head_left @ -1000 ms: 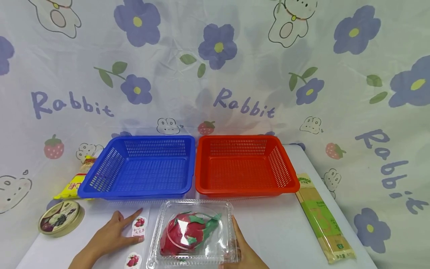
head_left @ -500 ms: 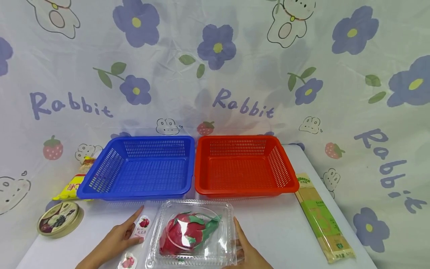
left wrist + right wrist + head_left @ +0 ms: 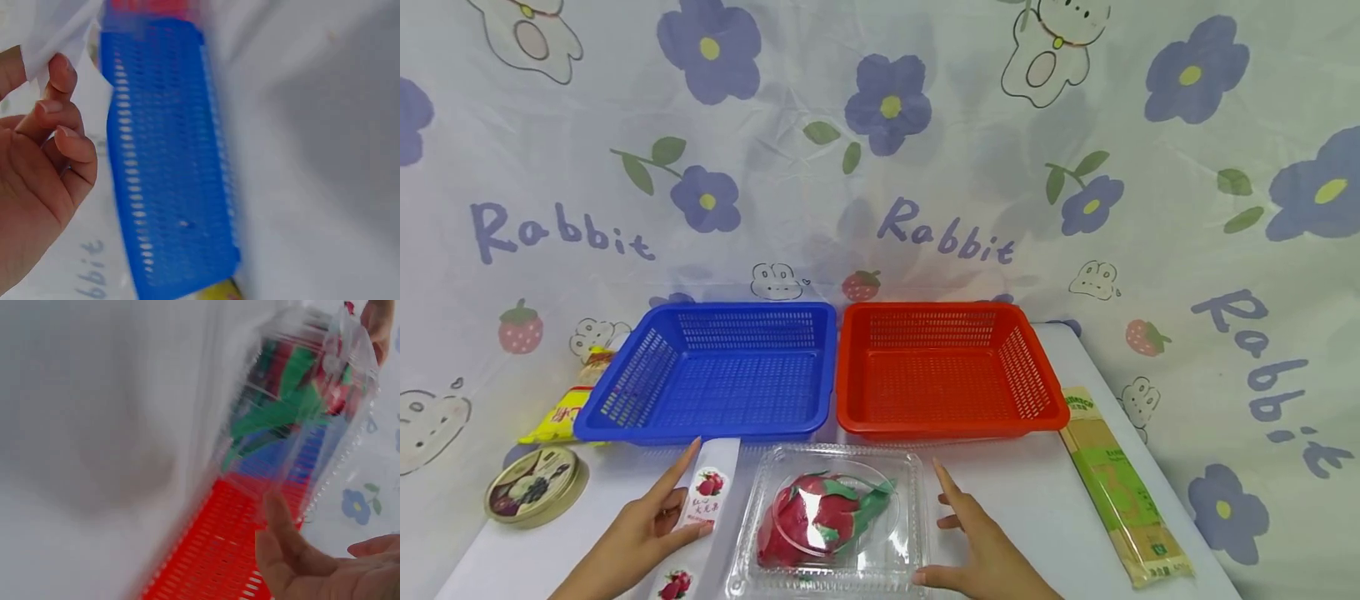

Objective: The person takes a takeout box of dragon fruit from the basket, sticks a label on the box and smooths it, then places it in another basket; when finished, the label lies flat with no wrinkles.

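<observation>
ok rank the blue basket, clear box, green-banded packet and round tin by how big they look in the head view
1. Blue basket
2. Clear box, not far behind, though sitting nearer the camera helps it
3. Green-banded packet, long and narrow
4. Round tin

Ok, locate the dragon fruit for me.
In the head view, the dragon fruit lies inside the clear box, just left of bottom centre; the sticker strip is to its left, the blue basket beyond.

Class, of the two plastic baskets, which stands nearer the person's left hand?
The blue basket: it stands just beyond the left hand, while the red basket stands to the right, farther from that hand.
</observation>
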### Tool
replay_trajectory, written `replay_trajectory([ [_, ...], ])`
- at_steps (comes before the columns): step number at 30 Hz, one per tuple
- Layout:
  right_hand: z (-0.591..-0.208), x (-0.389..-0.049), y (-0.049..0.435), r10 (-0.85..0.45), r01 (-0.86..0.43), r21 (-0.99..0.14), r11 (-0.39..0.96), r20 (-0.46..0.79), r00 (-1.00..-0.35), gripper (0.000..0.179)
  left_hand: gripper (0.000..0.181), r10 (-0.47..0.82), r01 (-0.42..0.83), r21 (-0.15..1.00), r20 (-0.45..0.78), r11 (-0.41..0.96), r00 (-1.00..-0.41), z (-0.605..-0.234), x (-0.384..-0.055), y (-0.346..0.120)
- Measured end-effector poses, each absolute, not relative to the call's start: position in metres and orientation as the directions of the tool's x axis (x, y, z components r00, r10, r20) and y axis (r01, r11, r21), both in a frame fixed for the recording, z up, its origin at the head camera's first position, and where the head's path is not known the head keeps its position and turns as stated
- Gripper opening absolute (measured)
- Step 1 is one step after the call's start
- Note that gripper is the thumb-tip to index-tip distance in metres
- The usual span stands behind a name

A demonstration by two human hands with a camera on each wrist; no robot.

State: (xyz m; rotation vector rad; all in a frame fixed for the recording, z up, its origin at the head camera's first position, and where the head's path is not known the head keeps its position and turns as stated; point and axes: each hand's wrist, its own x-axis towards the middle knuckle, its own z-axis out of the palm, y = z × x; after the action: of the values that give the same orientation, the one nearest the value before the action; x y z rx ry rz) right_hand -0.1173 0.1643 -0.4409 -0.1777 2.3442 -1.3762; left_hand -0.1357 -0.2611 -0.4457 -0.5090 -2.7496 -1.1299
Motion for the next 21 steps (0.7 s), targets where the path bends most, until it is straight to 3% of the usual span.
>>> replay_trajectory([
  [6,-0.420,-0.117,0.161,-0.251,-0.068,-0.775,0.628,-0.119,-0.961,0.111,0.101,0.310,0.439,0.652,0.311,0.618,-0.898,-0.418,-0.133,-0.236],
  [11,-0.399,-0.120,0.155,-0.255,-0.149,-0.768,0.623,-0.019,-0.967,0.103,0.097,0.375,0.483,0.668,0.313,0.566,-0.873,-0.393,-0.135,-0.210],
  [16,-0.382,-0.121,0.144,-0.338,-0.212,-0.802,0.558,0.013,-0.941,0.095,0.096,0.438,0.545,0.679,0.348,0.492,-0.829,-0.374,-0.137,-0.189],
  [21,-0.376,-0.120,0.127,-0.485,-0.295,-0.832,0.470,0.036,-0.874,0.086,0.096,0.471,0.585,0.693,0.384,0.422,-0.794,-0.364,-0.138,-0.171],
])
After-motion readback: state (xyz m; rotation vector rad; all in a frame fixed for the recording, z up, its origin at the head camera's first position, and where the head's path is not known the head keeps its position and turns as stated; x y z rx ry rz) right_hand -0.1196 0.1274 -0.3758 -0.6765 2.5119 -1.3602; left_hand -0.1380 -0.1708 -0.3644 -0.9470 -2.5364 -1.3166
